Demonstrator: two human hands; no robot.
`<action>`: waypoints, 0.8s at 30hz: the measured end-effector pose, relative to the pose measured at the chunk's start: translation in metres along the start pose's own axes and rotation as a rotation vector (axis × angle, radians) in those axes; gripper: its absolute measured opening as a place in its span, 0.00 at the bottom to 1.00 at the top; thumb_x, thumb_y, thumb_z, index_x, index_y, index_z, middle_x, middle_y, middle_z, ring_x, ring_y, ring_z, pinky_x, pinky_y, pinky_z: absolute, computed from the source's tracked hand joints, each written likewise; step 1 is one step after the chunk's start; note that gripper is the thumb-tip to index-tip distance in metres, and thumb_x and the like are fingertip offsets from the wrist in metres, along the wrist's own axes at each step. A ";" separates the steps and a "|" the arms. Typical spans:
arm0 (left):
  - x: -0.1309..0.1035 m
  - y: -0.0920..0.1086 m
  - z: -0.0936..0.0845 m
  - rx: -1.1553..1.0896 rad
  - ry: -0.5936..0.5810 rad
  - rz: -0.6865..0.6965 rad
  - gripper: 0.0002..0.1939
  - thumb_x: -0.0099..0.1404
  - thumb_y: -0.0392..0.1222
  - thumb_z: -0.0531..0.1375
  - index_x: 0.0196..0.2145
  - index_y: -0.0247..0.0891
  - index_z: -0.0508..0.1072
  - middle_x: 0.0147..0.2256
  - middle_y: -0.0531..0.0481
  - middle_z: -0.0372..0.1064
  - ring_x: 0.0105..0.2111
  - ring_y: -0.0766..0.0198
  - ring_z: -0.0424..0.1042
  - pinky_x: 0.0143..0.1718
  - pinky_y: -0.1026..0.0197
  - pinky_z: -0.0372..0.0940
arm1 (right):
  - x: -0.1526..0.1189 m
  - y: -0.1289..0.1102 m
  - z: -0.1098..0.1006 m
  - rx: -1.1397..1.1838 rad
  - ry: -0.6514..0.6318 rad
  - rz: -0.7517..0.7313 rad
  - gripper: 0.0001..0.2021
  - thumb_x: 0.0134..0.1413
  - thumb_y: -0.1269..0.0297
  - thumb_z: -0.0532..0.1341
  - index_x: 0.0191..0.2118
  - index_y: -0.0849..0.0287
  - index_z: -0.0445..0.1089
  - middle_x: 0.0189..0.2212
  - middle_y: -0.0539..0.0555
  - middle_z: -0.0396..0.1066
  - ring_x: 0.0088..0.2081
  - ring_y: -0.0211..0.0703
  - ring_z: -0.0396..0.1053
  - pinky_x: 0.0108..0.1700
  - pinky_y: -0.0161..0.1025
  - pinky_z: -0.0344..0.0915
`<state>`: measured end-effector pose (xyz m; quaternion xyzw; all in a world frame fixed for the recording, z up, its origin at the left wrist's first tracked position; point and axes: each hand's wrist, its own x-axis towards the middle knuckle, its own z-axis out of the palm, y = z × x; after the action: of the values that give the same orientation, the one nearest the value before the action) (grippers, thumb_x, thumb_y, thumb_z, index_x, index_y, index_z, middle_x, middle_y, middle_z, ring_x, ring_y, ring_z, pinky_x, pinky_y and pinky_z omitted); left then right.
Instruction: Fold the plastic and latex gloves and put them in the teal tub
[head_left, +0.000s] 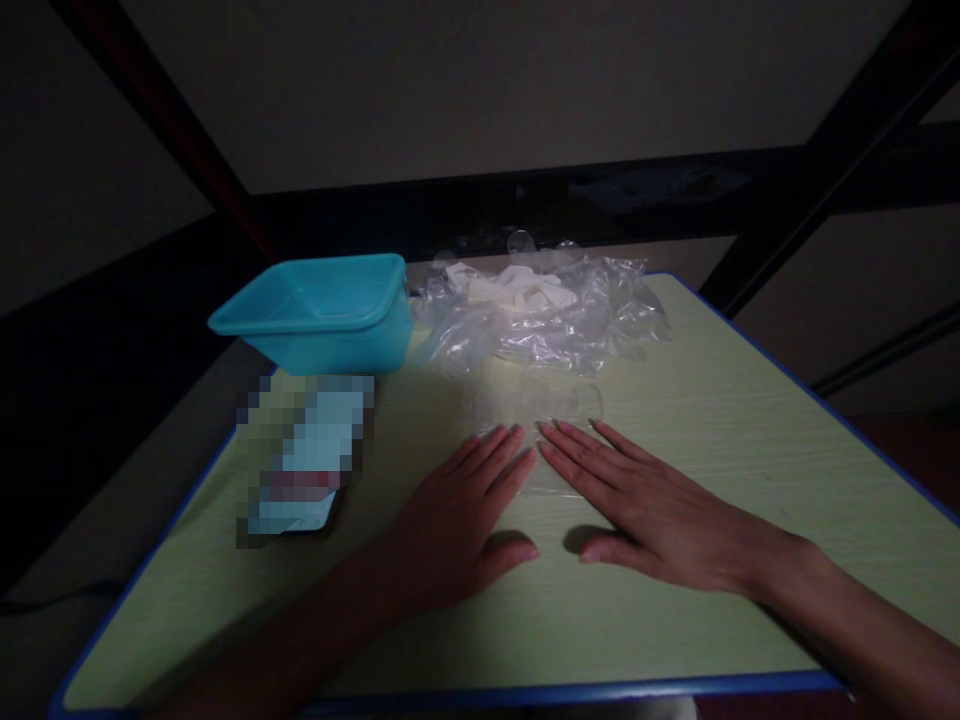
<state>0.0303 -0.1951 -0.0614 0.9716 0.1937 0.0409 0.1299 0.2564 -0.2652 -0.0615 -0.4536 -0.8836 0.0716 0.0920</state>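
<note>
A thin clear plastic piece (536,402) lies flat in the middle of the table; its exact kind is hard to make out. My left hand (469,510) rests palm down with its fingertips on the left part of this plastic. On its right part lie the fingertips of my right hand (645,510), also palm down. Both hands have straight fingers and thumbs held apart, and neither grips anything. Just beyond them is a crumpled heap of clear plastic (540,340) with white pieces (517,288) on or inside it.
A turquoise plastic basin (337,340) stands at the back left of the pale, blue-edged table (720,430). In front of it lies a phone-like device (315,455), mostly blurred out. Dark slanting bars (832,150) and a wall stand behind the table.
</note>
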 end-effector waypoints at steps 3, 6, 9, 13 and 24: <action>0.000 -0.001 0.001 0.003 -0.005 -0.001 0.36 0.61 0.52 0.55 0.61 0.32 0.48 0.63 0.35 0.40 0.63 0.52 0.38 0.60 0.47 0.44 | 0.000 0.000 0.000 0.000 -0.011 0.003 0.38 0.57 0.46 0.49 0.65 0.62 0.34 0.64 0.64 0.38 0.63 0.53 0.39 0.61 0.57 0.43; 0.000 -0.001 0.001 -0.007 0.012 0.014 0.36 0.62 0.52 0.55 0.61 0.33 0.47 0.63 0.36 0.40 0.63 0.53 0.36 0.60 0.46 0.44 | -0.001 0.000 0.000 0.017 0.006 0.001 0.38 0.57 0.46 0.50 0.65 0.60 0.34 0.64 0.62 0.37 0.63 0.53 0.39 0.61 0.56 0.43; 0.000 -0.001 0.002 -0.002 0.012 0.015 0.36 0.61 0.52 0.55 0.61 0.33 0.47 0.63 0.36 0.39 0.63 0.52 0.35 0.60 0.46 0.44 | -0.001 0.000 0.000 0.025 0.010 -0.007 0.38 0.56 0.45 0.50 0.65 0.58 0.33 0.64 0.61 0.37 0.63 0.53 0.38 0.61 0.57 0.44; -0.001 -0.001 0.002 0.018 0.009 0.002 0.37 0.61 0.53 0.55 0.61 0.31 0.48 0.63 0.35 0.39 0.63 0.51 0.34 0.60 0.46 0.44 | -0.001 0.001 -0.001 0.025 0.005 -0.008 0.35 0.56 0.46 0.51 0.64 0.53 0.38 0.65 0.58 0.35 0.63 0.55 0.38 0.60 0.58 0.44; 0.000 -0.001 0.002 0.001 0.021 -0.029 0.38 0.61 0.53 0.55 0.61 0.30 0.46 0.63 0.33 0.40 0.63 0.51 0.36 0.60 0.44 0.43 | -0.002 0.002 -0.003 -0.007 -0.056 -0.054 0.32 0.56 0.45 0.50 0.63 0.49 0.43 0.65 0.58 0.28 0.64 0.58 0.34 0.59 0.62 0.42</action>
<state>0.0299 -0.1947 -0.0639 0.9682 0.2093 0.0492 0.1280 0.2601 -0.2651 -0.0590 -0.4276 -0.8980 0.0786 0.0675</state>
